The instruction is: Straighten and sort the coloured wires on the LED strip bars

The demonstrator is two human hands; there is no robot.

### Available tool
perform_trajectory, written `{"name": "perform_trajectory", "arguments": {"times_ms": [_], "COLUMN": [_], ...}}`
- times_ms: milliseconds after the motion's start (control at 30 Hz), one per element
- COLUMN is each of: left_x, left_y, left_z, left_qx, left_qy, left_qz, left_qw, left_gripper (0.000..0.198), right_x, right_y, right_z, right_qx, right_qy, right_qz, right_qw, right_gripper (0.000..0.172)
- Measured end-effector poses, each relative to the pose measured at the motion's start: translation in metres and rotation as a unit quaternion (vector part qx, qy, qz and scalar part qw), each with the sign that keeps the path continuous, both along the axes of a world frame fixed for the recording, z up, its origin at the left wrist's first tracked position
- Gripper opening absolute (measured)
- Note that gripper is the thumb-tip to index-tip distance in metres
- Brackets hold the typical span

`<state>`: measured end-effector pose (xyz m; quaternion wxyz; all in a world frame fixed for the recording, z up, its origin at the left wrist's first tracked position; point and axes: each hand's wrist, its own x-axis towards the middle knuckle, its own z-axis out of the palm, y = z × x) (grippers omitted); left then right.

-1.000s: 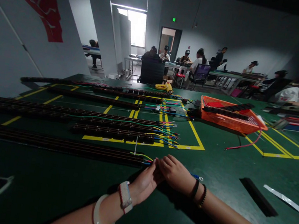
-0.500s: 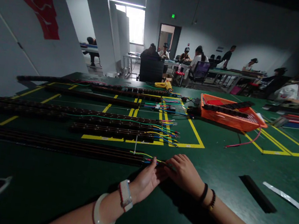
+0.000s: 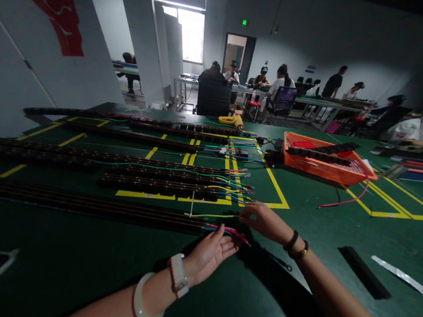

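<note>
My left hand [image 3: 211, 254] lies palm up with its fingers spread under the red and blue wires [image 3: 230, 232], which rest across the fingers. These wires come out of the nearest long black sleeved bundle [image 3: 110, 210]. Above and right of it, my right hand [image 3: 264, 219] pinches the end of a yellow-green wire [image 3: 215, 216] that runs back to the bundle. A white cable tie [image 3: 191, 204] stands up from the bundle near its end. Just behind are more black bundles [image 3: 160, 187] with colored wire ends.
On the green table [image 3: 163, 277] are an orange basket [image 3: 320, 168], a yellow heat gun [image 3: 233, 120], a black strip [image 3: 364, 272] and a white strip [image 3: 399, 274]. Yellow tape marks the surface. Several people sit at far tables.
My right hand has lifted up and away from my left hand, drawing the yellow-green wire apart from the red and blue wires. My left hand has barely moved. In the background a standing person has shifted right.
</note>
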<state>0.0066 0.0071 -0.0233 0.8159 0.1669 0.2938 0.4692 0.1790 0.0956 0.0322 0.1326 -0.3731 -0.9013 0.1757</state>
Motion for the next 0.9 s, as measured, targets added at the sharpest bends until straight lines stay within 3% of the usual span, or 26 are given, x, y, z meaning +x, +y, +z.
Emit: {"name": "perform_trajectory", "arguments": {"times_ms": [167,367,467,600,733,900], "left_x": [0.001,0.001,0.0,0.0,0.0,0.0], "left_y": [0.0,0.001,0.001,0.001,-0.001,-0.003], "left_z": [0.002,0.003,0.002,0.001,0.001,0.004], "left_qx": [-0.009,-0.015,-0.016,-0.016,-0.013,-0.01], "left_qy": [-0.005,-0.006,-0.002,-0.002,-0.002,-0.01], "left_qz": [0.014,0.006,0.003,0.003,0.015,0.013], "left_qw": [1.0,1.0,1.0,1.0,1.0,1.0], "left_gripper": [0.024,0.024,0.026,0.027,0.022,0.022], "right_x": [-0.008,-0.005,0.002,0.006,0.0,-0.008], "right_y": [0.022,0.024,0.019,0.006,-0.013,-0.027], "right_z": [-0.018,-0.041,-0.035,-0.011,0.01,0.012], "right_qx": [0.168,0.168,0.133,0.084,0.054,0.033], "right_qy": [-0.063,-0.053,-0.018,0.004,-0.099,-0.21], "right_qz": [-0.018,0.005,0.016,0.008,0.035,0.035], "right_qw": [0.984,0.984,0.991,0.996,0.993,0.977], "right_gripper": [0.013,0.015,0.018,0.03,0.044,0.033]}}
